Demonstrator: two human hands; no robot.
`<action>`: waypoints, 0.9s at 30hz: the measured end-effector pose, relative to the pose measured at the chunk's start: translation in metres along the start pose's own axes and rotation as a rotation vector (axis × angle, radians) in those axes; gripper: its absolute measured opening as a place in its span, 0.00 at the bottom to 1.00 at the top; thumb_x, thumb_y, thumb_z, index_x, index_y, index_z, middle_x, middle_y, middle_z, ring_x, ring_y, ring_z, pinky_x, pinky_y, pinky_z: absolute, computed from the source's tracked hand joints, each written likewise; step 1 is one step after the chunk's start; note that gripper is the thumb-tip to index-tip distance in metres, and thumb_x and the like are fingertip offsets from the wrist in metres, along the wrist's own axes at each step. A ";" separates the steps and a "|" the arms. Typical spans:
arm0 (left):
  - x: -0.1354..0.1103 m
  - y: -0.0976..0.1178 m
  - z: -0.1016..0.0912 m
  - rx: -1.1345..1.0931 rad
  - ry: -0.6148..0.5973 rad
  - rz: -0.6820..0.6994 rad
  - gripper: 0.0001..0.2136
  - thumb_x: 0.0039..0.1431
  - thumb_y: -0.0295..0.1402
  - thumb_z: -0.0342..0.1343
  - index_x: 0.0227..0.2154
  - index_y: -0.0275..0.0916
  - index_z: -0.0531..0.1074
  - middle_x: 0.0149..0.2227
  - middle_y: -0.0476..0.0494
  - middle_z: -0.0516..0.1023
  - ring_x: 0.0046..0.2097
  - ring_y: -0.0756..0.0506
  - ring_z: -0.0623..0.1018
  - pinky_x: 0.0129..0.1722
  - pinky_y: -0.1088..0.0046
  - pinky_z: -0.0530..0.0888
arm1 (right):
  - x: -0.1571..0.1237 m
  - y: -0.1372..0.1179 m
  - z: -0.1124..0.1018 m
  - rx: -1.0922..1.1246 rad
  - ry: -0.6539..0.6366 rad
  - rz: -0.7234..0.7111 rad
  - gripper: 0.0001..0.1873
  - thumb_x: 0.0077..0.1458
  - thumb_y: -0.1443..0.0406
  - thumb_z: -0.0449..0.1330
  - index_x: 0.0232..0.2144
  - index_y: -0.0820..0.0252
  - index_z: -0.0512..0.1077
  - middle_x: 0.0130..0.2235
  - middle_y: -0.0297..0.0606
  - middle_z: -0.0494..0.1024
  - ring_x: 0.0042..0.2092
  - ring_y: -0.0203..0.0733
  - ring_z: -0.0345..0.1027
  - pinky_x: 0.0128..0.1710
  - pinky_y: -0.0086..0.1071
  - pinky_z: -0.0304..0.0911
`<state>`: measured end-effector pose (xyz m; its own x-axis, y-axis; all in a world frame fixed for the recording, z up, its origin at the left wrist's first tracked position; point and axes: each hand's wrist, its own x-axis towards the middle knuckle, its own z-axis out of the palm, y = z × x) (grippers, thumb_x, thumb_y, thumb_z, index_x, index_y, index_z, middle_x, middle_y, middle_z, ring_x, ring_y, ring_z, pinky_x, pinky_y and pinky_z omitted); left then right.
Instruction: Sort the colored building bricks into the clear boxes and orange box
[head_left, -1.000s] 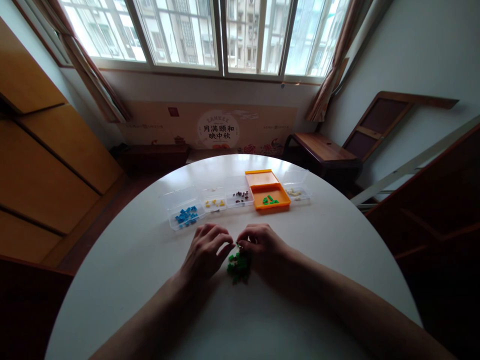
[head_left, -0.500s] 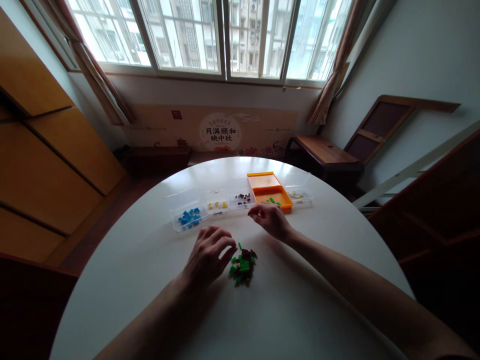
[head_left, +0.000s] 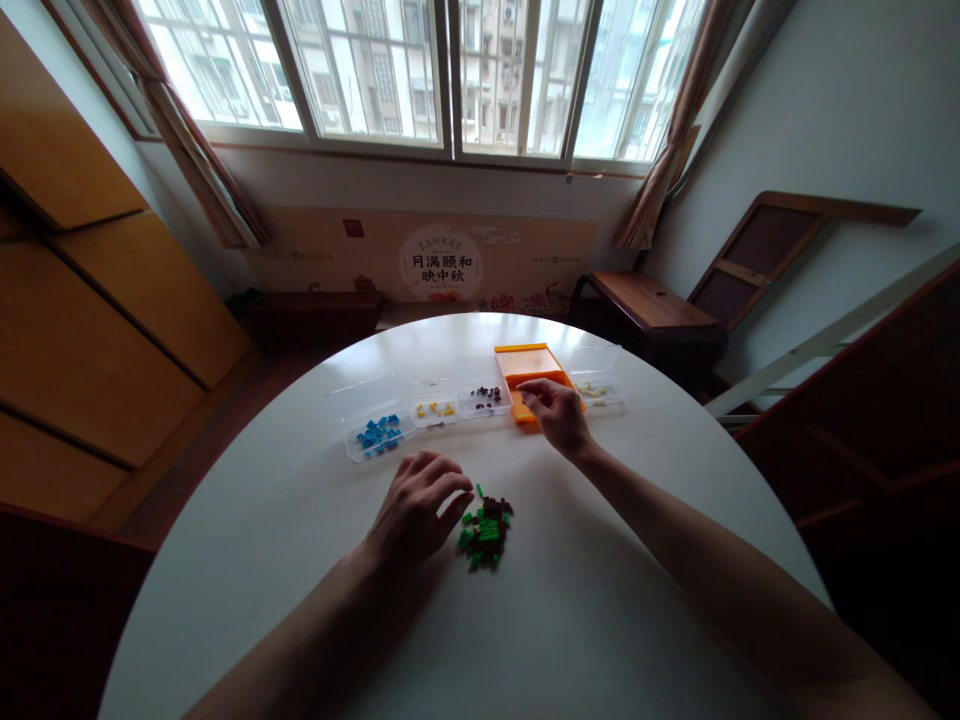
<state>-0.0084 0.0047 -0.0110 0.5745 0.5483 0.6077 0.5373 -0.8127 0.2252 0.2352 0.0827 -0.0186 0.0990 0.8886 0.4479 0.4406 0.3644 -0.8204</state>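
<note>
A small heap of green and dark brown toy bricks [head_left: 486,535] lies on the white round table [head_left: 585,620]. Just left of the heap rests my left hand [head_left: 416,505], its fingers loosely curved and apart, holding nothing that shows. My right hand [head_left: 556,412] is over the open orange box [head_left: 526,419], with thumb and fingertips pinched together; whatever is between them is too small to make out. That hand covers most of the box's inside.
Left of the orange box stand clear boxes of blue bricks [head_left: 380,434], yellow pieces [head_left: 435,409] and dark brown pieces [head_left: 487,397]. A clear box of pale pieces [head_left: 592,390] stands on its right. Beyond the table is a wooden chair [head_left: 649,300].
My right hand has moved up and to the right, from in front of the orange box to over it, fingertips still pinched. My left hand and the heap have stayed put.
</note>
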 end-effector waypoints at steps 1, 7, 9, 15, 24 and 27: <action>0.000 0.000 0.001 -0.007 -0.020 0.006 0.04 0.61 0.30 0.54 0.32 0.39 0.72 0.33 0.47 0.76 0.39 0.47 0.70 0.43 0.67 0.64 | -0.005 0.001 -0.003 0.005 0.001 0.015 0.11 0.53 0.64 0.57 0.35 0.62 0.78 0.33 0.39 0.81 0.27 0.36 0.69 0.30 0.30 0.66; -0.004 -0.003 0.009 -0.021 -0.225 0.047 0.16 0.61 0.24 0.49 0.46 0.49 0.73 0.43 0.46 0.75 0.45 0.44 0.69 0.47 0.65 0.63 | -0.031 0.002 -0.010 0.029 -0.010 0.038 0.11 0.53 0.63 0.58 0.33 0.63 0.78 0.30 0.39 0.79 0.27 0.36 0.67 0.29 0.29 0.65; -0.005 -0.003 0.010 -0.025 -0.266 0.040 0.18 0.59 0.23 0.49 0.46 0.51 0.73 0.45 0.47 0.74 0.48 0.44 0.68 0.48 0.64 0.63 | -0.037 0.003 -0.010 0.032 -0.023 0.022 0.10 0.53 0.63 0.59 0.33 0.62 0.78 0.30 0.38 0.79 0.27 0.35 0.66 0.28 0.29 0.65; -0.003 -0.001 0.008 -0.031 -0.258 0.016 0.13 0.61 0.25 0.50 0.42 0.48 0.74 0.44 0.46 0.75 0.49 0.43 0.68 0.49 0.64 0.64 | -0.048 0.000 -0.009 0.002 -0.057 -0.050 0.09 0.54 0.64 0.59 0.33 0.61 0.77 0.30 0.37 0.78 0.26 0.35 0.66 0.29 0.29 0.65; -0.001 -0.001 0.008 0.001 -0.241 0.008 0.11 0.61 0.26 0.52 0.42 0.46 0.74 0.43 0.44 0.75 0.47 0.43 0.69 0.47 0.64 0.65 | -0.057 -0.008 -0.005 -0.038 -0.115 -0.128 0.07 0.55 0.66 0.58 0.34 0.61 0.77 0.30 0.37 0.77 0.26 0.33 0.64 0.29 0.27 0.63; 0.000 0.000 0.008 0.005 -0.260 0.002 0.12 0.59 0.25 0.53 0.41 0.48 0.75 0.44 0.45 0.75 0.48 0.42 0.69 0.48 0.63 0.64 | -0.058 -0.011 -0.004 -0.048 -0.135 -0.149 0.07 0.56 0.66 0.58 0.33 0.61 0.77 0.30 0.36 0.76 0.26 0.33 0.63 0.29 0.27 0.62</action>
<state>-0.0041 0.0064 -0.0171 0.7143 0.5798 0.3919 0.5392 -0.8129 0.2199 0.2284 0.0258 -0.0337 -0.0894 0.8565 0.5084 0.4839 0.4835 -0.7294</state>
